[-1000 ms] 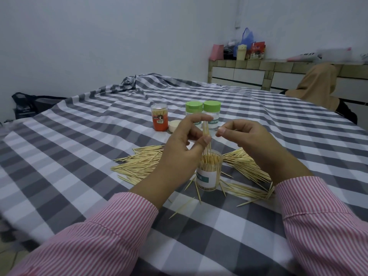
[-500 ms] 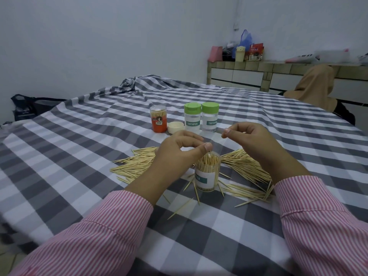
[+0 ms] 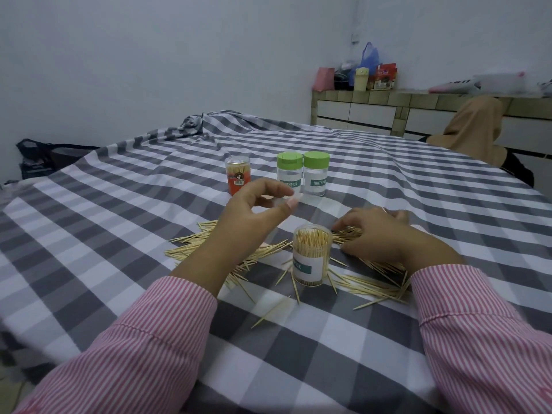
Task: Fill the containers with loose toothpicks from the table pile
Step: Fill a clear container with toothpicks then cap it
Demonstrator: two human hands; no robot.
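Note:
A clear open container [image 3: 310, 264] with a white label stands upright on the checked cloth, packed with toothpicks standing on end. Loose toothpicks [image 3: 191, 246] lie fanned out to its left and in a second heap [image 3: 376, 286] to its right and front. My left hand [image 3: 254, 222] hovers above the left pile, behind the container, with thumb and fingers loosely curved and nothing in them. My right hand [image 3: 379, 234] is down on the right heap, just right of the container, and its curled fingertips gather toothpicks.
Two clear jars with green lids [image 3: 289, 174] [image 3: 316, 174] and a small orange-labelled container [image 3: 238, 174] stand behind the hands. A person in tan cloth [image 3: 478, 130] sits at the table's far right. A black bag [image 3: 38, 162] lies far left.
My left hand let its toothpicks into the container and lifted away, now holding nothing. My right hand dropped from beside the container's mouth onto the right heap.

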